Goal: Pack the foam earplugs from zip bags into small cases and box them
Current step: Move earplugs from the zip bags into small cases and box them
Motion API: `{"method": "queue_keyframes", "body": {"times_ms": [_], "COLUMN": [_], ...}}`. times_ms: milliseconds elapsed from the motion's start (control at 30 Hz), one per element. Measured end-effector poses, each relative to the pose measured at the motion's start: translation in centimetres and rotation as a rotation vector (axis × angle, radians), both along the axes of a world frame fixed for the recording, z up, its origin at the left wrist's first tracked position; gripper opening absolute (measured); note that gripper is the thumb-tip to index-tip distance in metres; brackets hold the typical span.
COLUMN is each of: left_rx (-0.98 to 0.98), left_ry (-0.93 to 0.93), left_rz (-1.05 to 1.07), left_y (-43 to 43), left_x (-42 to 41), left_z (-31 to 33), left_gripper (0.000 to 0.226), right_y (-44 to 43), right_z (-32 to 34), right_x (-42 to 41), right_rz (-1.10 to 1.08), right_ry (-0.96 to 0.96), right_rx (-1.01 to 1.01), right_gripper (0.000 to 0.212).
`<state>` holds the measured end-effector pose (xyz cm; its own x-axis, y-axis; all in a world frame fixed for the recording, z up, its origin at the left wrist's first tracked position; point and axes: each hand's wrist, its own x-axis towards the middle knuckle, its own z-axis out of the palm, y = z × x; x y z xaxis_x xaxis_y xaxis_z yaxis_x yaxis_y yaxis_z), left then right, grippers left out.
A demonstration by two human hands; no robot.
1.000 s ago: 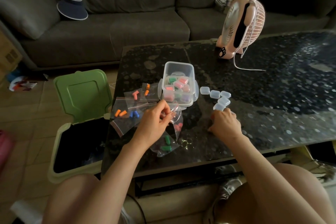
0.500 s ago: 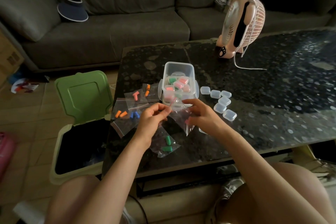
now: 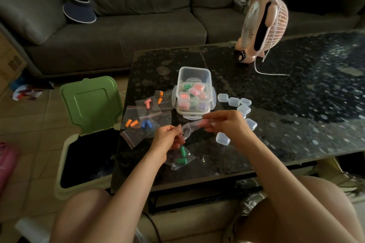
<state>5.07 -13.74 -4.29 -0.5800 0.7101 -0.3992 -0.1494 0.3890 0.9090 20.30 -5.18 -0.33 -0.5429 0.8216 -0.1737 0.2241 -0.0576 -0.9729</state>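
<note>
Both hands hold one clear zip bag (image 3: 192,127) above the dark table (image 3: 276,116). My left hand (image 3: 167,137) pinches its left end, my right hand (image 3: 227,124) its right end, where something pink shows inside. Under my left wrist lies a bag with green earplugs (image 3: 182,156). More bags with orange (image 3: 131,123), blue (image 3: 146,124) and pink earplugs (image 3: 147,103) lie to the left. A clear lidless box (image 3: 194,92) holds several filled cases. Empty small clear cases (image 3: 234,101) curve to its right, one case (image 3: 222,138) near my right wrist.
A pink desk fan (image 3: 262,23) with a white cord stands at the table's back. An open bin with a raised green lid (image 3: 91,102) sits on the floor against the table's left edge. A grey sofa (image 3: 126,31) with a dark visor (image 3: 79,9) runs behind.
My right hand left the small cases and came across to the bag held by my left hand. Both hands now stretch the bag flat between them, a little lower and further right.
</note>
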Motion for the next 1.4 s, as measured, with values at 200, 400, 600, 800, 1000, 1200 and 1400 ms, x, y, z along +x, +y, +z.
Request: {"method": "queue_keyframes", "body": {"times_ms": [200, 400, 600, 800, 1000, 1200, 1400], "left_rx": [-0.06, -0.085, -0.066, 0.106, 0.31, 0.287, -0.093], "left_ry": [-0.011, -0.022, -0.077, -0.195, -0.095, 0.384, 0.64], "left_rz": [-0.014, -0.038, -0.038, -0.004, 0.025, 0.298, 0.308], "left_y": [-0.1, 0.0, -0.1, -0.1, -0.5, -0.8, -1.7], "left_x": [0.1, 0.0, 0.1, -0.2, 0.0, -1.6, -3.3], "left_z": [0.3, 0.3, 0.6, 1.3, 1.9, 1.0, -0.1], "left_gripper": [0.021, 0.024, 0.025, 0.02, 0.014, 0.011, 0.013], "right_y": [-0.2, -0.1, -0.2, 0.5, 0.4, 0.6, -0.2], "right_z": [-0.1, 0.3, 0.5, -0.2, -2.1, -2.8, -1.3], "right_x": [-0.1, 0.1, 0.0, 0.1, 0.7, -0.1, -1.6], "right_rz": [-0.1, -0.173, -0.163, -0.215, 0.078, 0.062, 0.0], "right_ry": [-0.075, -0.104, 0.004, -0.14, -0.94, -0.857, -0.431], "right_rx": [0.199, 0.285, 0.244, 0.341, 0.561, 0.568, 0.301], "right_gripper": [0.009, 0.021, 0.011, 0.012, 0.036, 0.025, 0.017]}}
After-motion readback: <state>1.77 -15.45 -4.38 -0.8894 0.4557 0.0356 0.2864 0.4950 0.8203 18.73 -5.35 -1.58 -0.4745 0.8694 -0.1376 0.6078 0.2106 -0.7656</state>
